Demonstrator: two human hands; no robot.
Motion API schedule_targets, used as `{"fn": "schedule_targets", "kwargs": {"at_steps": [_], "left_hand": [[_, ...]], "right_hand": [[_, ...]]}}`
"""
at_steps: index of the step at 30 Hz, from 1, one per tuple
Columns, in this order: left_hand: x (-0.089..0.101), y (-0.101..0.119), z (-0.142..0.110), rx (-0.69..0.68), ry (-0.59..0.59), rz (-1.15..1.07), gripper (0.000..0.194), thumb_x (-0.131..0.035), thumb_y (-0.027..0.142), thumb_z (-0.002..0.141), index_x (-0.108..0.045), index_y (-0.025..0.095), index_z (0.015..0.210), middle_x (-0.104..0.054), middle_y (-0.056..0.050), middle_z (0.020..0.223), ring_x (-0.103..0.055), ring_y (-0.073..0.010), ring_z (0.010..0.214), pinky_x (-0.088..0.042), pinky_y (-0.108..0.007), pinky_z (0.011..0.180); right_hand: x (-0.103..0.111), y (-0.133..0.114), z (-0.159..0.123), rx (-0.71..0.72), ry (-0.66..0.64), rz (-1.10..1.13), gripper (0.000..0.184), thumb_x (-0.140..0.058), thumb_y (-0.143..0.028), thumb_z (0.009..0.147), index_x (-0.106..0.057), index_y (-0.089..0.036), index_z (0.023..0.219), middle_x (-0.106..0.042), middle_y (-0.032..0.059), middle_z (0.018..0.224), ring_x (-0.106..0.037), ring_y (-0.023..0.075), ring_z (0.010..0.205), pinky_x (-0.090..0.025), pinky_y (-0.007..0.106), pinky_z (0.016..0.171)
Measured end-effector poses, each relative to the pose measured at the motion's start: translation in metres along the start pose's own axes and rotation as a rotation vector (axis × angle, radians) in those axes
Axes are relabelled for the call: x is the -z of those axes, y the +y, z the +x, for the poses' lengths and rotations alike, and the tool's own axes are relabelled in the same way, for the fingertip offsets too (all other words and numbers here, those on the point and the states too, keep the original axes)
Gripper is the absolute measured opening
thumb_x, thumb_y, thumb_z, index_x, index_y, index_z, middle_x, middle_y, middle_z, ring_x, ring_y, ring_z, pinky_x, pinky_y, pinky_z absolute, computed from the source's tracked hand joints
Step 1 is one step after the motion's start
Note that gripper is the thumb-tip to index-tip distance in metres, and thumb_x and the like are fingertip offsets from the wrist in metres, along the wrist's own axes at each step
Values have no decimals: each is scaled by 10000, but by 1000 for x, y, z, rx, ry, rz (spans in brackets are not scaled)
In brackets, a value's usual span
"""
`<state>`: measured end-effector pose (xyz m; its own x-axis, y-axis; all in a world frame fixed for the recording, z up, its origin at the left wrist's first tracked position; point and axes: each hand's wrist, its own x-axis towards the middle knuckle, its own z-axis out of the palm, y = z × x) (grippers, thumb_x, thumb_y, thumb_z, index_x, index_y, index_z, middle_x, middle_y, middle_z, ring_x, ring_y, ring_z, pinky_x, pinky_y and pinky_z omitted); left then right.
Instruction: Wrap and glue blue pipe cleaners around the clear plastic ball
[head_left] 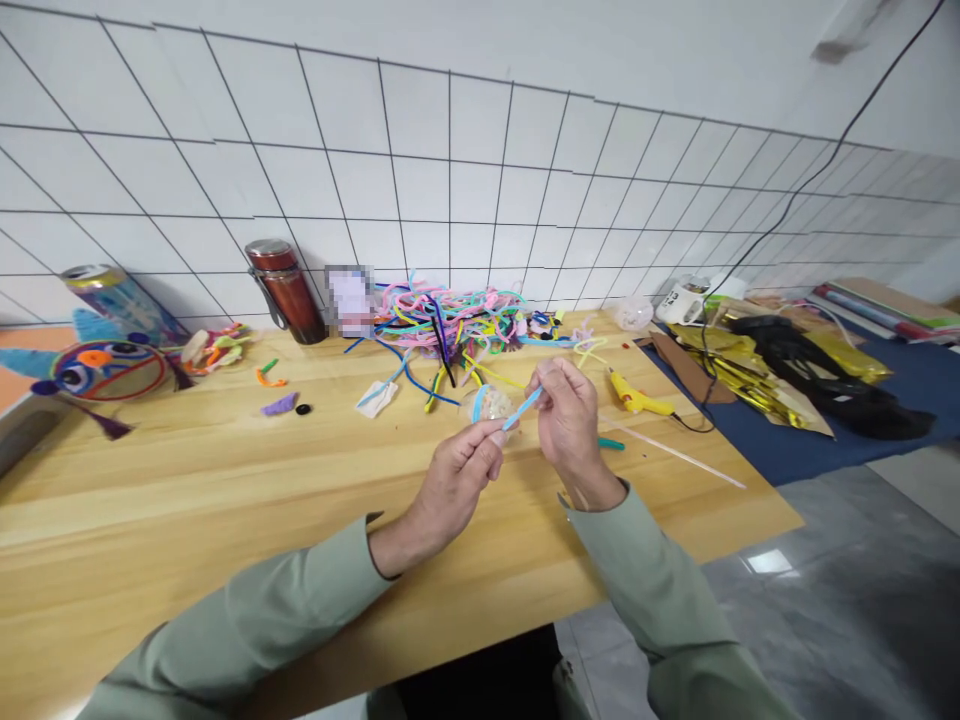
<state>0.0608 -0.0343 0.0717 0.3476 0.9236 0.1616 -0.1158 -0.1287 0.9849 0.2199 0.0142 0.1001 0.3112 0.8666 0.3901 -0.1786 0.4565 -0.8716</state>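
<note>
A light blue pipe cleaner runs between both of my hands above the wooden table. My left hand pinches its lower end with thumb and fingers closed. My right hand grips the upper end, fingers curled round it. Just behind the hands lies a small clear bag of pale bits. A heap of coloured pipe cleaners is piled against the tiled wall, a short way beyond my hands.
A yellow glue gun and a thin white stick lie right of my hands. A red flask, a can and a round felt face stand at the left. Gold foil and black items rest on a blue mat.
</note>
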Motion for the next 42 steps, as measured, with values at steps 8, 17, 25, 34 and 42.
{"fn": "schedule_targets", "kwargs": {"at_steps": [8, 17, 25, 34, 42], "left_hand": [[-1, 0, -3, -41, -46, 28, 365, -600, 450, 1039, -754, 159, 1196, -535, 38, 727, -462, -120, 662, -379, -266, 650], [2, 1, 5, 49, -34, -103, 396, -634, 545, 1006, -708, 156, 1026, -442, 79, 629, -355, -87, 561, -286, -246, 544], [-2, 3, 4, 149, -91, -225, 437, -720, 603, 930, -635, 176, 972, -590, 51, 741, -413, -50, 484, -301, -235, 474], [0, 22, 2, 296, -150, -465, 393, -699, 546, 905, -607, 171, 980, -666, 21, 699, -372, -41, 404, -203, -241, 454], [2, 25, -4, 313, -157, -497, 418, -709, 571, 855, -588, 186, 963, -554, 87, 615, -278, -23, 382, -161, -225, 438]], "right_hand": [[5, 7, 9, -32, 60, -19, 510, -836, -637, 844, -569, -231, 689, -511, -71, 624, -405, 87, 526, -380, 244, 534], [7, 10, -1, 14, -71, -99, 520, -731, -661, 946, -646, -222, 683, -541, -40, 583, -436, 101, 509, -373, 254, 506], [5, -13, 8, -35, -18, 27, 515, -775, -708, 896, -627, -233, 763, -441, -88, 552, -431, 82, 460, -378, 218, 453], [16, -18, -18, -137, -285, -163, 481, -842, -665, 861, -714, -215, 746, -626, -32, 646, -553, 116, 582, -474, 272, 591], [3, -21, -17, -97, -200, -264, 495, -854, -674, 839, -729, -221, 685, -648, -21, 620, -535, 126, 568, -448, 272, 573]]}}
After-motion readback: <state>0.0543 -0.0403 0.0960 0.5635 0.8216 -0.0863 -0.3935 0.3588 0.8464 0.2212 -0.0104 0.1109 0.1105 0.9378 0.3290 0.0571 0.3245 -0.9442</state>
